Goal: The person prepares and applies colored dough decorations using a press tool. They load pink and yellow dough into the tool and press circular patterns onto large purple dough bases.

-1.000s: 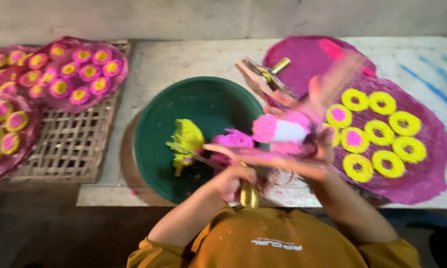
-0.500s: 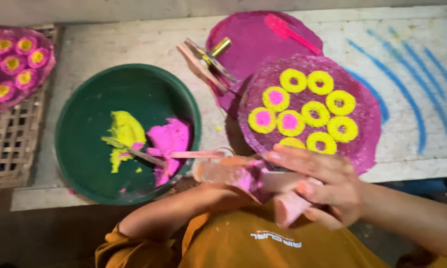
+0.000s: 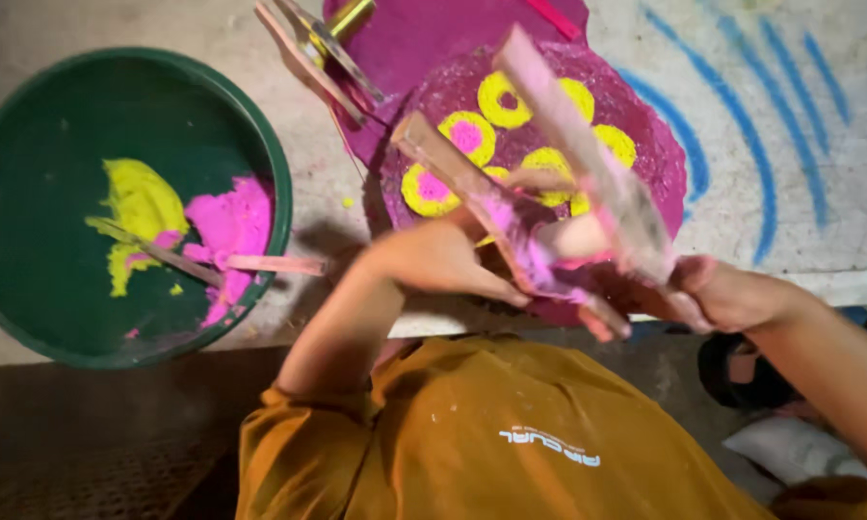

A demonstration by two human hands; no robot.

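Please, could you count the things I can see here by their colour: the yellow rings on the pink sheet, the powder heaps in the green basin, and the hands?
Yellow rings on the pink sheet: 5 visible, others may be hidden behind the wooden press
Powder heaps in the green basin: 2, yellow heap and pink heap
Hands: 2, left hand and right hand
Total: 9

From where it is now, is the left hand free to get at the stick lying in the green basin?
Probably not right away: the left hand grips a wooden mould piece. The stick itself lies uncovered on the green basin rim.
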